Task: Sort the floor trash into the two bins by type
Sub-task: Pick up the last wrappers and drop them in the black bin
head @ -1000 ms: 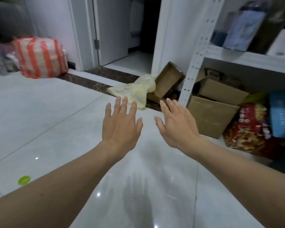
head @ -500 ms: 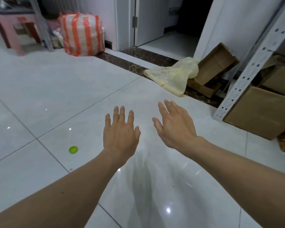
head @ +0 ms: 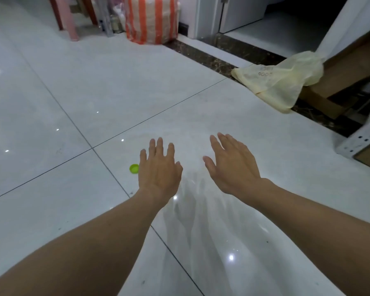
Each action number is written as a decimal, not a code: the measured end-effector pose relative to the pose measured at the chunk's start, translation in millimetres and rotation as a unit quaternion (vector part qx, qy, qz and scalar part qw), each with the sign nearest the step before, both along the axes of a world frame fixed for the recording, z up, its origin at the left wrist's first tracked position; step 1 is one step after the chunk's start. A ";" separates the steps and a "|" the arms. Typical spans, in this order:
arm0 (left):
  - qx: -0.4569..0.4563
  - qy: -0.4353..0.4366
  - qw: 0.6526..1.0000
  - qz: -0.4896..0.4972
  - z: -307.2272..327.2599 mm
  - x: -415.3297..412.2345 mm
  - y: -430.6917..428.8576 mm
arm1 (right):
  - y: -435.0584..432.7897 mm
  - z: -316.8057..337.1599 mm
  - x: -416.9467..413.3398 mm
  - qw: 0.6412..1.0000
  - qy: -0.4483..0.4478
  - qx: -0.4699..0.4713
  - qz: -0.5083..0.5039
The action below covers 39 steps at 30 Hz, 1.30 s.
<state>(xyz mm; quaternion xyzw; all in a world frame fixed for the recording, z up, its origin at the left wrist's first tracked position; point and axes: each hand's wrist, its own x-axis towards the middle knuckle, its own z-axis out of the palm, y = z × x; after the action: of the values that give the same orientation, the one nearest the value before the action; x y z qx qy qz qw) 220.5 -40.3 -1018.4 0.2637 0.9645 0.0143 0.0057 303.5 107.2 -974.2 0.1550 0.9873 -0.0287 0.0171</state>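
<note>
Single head-worn view, angled forward and down over tiled floor [head: 77, 77]; doorway threshold [head: 233, 52] at upper right.

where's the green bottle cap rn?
In the head view, the green cap lies on the white floor tile just left of the left hand, near a tile seam.
</note>
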 end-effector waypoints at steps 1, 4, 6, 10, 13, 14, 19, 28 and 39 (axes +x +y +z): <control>-0.002 -0.016 1.000 0.008 -7.7 -5.1 -8.5 | -2.8 -3.6 -2.9 1.000 -0.005 -0.002 0.006; -0.019 -0.050 0.999 0.013 -32.1 -18.0 -33.5 | -9.5 -13.0 -12.7 1.000 -0.020 -0.009 0.021; -0.025 -0.064 0.997 0.025 -45.1 -25.3 -46.1 | -12.8 -18.8 -20.9 0.999 -0.027 -0.009 0.031; -0.016 -0.090 0.993 0.068 -60.6 -39.1 -56.8 | -18.1 -32.2 -36.1 0.998 -0.040 -0.018 0.045; -0.029 -0.113 0.990 0.080 -70.7 -51.5 -60.7 | -21.2 -43.1 -44.5 0.997 -0.054 -0.033 0.052; -0.035 -0.120 0.989 0.082 -74.0 -56.2 -61.8 | -22.2 -46.7 -46.6 0.996 -0.059 -0.038 0.054; -0.041 -0.171 0.979 0.099 -90.8 -74.5 -66.6 | -28.4 -63.9 -53.4 0.994 -0.076 -0.053 0.065; 0.041 -0.125 0.987 0.089 -104.8 -79.0 -72.8 | -26.5 -73.8 -54.2 0.993 -0.081 -0.064 0.065; 0.081 -0.085 0.978 0.175 -96.5 -96.7 -70.0 | -19.7 -72.4 -52.6 0.994 -0.076 -0.060 0.057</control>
<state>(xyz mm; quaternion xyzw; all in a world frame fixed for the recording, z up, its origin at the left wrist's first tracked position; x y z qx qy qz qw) 123.8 -110.3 -1114.8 0.0879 0.9874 0.1153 0.0639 250.9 87.4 -1046.5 0.0986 0.9869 -0.0752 0.1031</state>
